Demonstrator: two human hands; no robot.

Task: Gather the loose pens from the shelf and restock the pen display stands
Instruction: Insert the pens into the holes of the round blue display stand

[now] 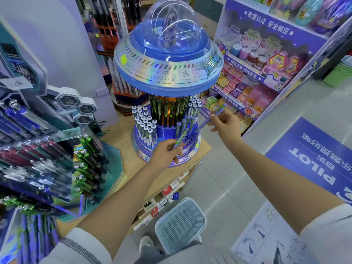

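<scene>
The round, saucer-topped display stand stood on the wooden shelf straight ahead of you. An angled pen rack was at your left and a slatted basket sat on the floor below.

Your left hand was low at the stand's front, fingers curled round a green pen that slanted up beside the base tier. Your right hand pinched a purple pen at the stand's right side, with its lower end angled down toward that same tier. Neither pen was seated yet.

The white-capped pens already filled the left of the tier, and the empty holes were a small dark cluster at the front, just beside the green pen.

The step looked like seating both pens in those holes, and it called for doing one at a time. You would have done well to bring the green pen upright over a hole first, then let it drop straight in rather than push it at a slant. The purple pen needed room, since the two pens were aimed at much the same patch and could cross. It was also worth keeping your wrists clear of the standing pens, which looked easy to knock askew.
</scene>
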